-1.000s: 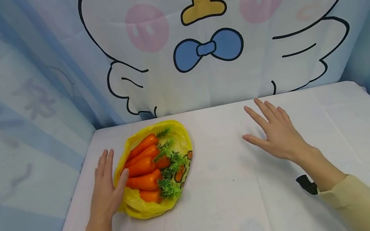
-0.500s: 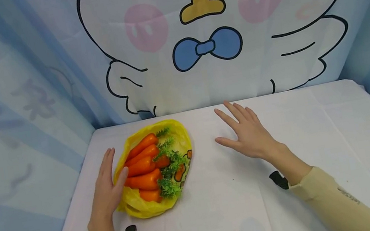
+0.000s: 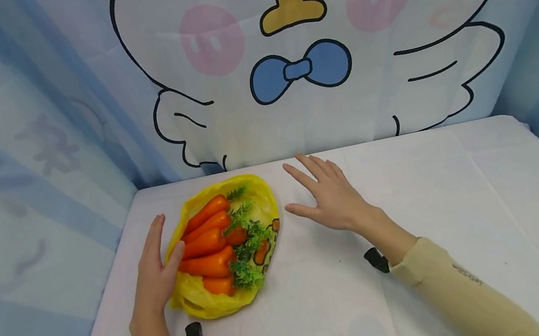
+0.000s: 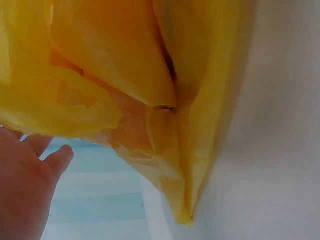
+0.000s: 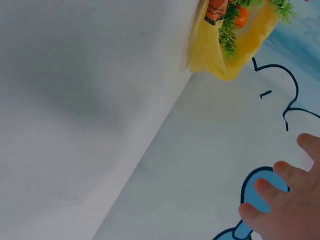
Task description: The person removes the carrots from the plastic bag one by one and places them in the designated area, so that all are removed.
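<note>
A yellow plastic bag (image 3: 198, 305) lies on the table's left half, its mouth spread wide. Several orange carrots (image 3: 210, 264) with leafy green tops (image 3: 248, 274) lie inside it. My left hand (image 3: 154, 274) is at the bag's left edge, fingers straight and thumb over the rim by the carrots; whether it touches is unclear. In the left wrist view the bag's crumpled side (image 4: 165, 150) fills much of the picture, beside the left hand (image 4: 25, 185). My right hand (image 3: 330, 199) hovers right of the bag with spread fingers, holding nothing. The right wrist view shows the bag (image 5: 215, 55) apart from that hand (image 5: 285, 200).
A white cloth covers the table (image 3: 437, 188). Behind it hangs a curtain (image 3: 335, 116) printed with a cartoon face and a blue bow tie. Blue patterned cloth (image 3: 15, 202) hangs along the left side. Black wrist mounts (image 3: 376, 261) stick out below both wrists.
My right hand has moved left across the table, closer to the bag, fingers still spread. My left hand has stayed almost in place beside the bag. The bag and carrots look unmoved.
</note>
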`<action>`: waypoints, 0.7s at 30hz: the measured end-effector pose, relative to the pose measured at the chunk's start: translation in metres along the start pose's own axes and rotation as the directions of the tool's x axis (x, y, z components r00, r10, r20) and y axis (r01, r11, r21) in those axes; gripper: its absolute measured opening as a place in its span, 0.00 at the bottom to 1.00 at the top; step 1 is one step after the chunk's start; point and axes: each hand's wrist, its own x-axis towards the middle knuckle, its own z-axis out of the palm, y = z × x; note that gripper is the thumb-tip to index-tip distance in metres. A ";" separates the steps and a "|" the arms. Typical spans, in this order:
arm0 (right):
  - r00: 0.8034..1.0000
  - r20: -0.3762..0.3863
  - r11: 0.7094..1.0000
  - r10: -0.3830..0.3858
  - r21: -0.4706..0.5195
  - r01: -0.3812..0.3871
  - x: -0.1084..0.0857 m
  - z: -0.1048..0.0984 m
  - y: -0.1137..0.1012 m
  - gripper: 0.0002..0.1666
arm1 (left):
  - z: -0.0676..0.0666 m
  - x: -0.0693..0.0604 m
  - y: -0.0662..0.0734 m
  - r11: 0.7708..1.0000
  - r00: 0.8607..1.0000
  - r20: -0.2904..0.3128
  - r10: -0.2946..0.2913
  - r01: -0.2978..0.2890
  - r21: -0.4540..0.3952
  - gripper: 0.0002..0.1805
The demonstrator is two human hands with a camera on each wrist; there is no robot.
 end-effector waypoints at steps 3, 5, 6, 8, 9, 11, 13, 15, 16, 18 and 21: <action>0.999 -0.017 1.000 -0.028 0.011 0.028 0.008 0.003 -0.007 0.47 | 0.000 0.000 -0.003 1.000 1.000 -0.008 0.008 -0.008 -0.012 0.38; 0.998 -0.028 0.999 -0.048 0.019 0.048 0.013 0.005 -0.012 0.47 | 0.001 -0.001 -0.004 1.000 1.000 -0.013 0.012 -0.013 -0.018 0.38; 0.998 -0.029 0.998 -0.056 0.023 0.056 0.016 0.006 -0.014 0.47 | 0.001 -0.001 -0.004 1.000 1.000 -0.014 0.013 -0.013 -0.022 0.37; 0.997 -0.027 0.997 -0.069 0.032 0.070 0.021 0.008 -0.018 0.47 | 0.002 -0.001 -0.004 1.000 1.000 -0.013 0.004 -0.004 -0.025 0.37; 0.997 -0.025 0.997 -0.074 0.035 0.075 0.023 0.009 -0.020 0.47 | 0.002 -0.001 -0.004 1.000 1.000 -0.011 -0.004 0.004 -0.027 0.37; 0.996 -0.020 0.996 -0.083 0.039 0.084 0.027 0.011 -0.024 0.47 | 0.003 -0.001 -0.003 0.999 1.000 -0.008 -0.019 0.018 -0.033 0.37; 0.996 -0.015 0.995 -0.090 0.040 0.091 0.031 0.013 -0.027 0.46 | 0.003 -0.002 -0.003 0.999 1.000 -0.007 -0.027 0.026 -0.041 0.37; 0.995 -0.008 0.994 -0.099 0.044 0.100 0.034 0.016 -0.030 0.46 | 0.003 -0.002 -0.002 0.999 1.000 -0.009 -0.029 0.028 -0.047 0.36; 0.994 -0.004 0.993 -0.105 0.047 0.105 0.036 0.017 -0.032 0.46 | 0.004 -0.002 -0.002 0.998 1.000 -0.010 -0.027 0.027 -0.050 0.36; 0.993 0.001 0.991 -0.116 0.061 0.116 0.039 0.020 -0.035 0.46 | 0.004 -0.002 -0.003 0.998 1.000 -0.011 -0.026 0.025 -0.052 0.36; 0.990 0.004 0.986 -0.139 0.092 0.138 0.043 0.024 -0.039 0.46 | 0.004 -0.002 -0.005 0.998 0.999 -0.013 -0.031 0.030 -0.056 0.36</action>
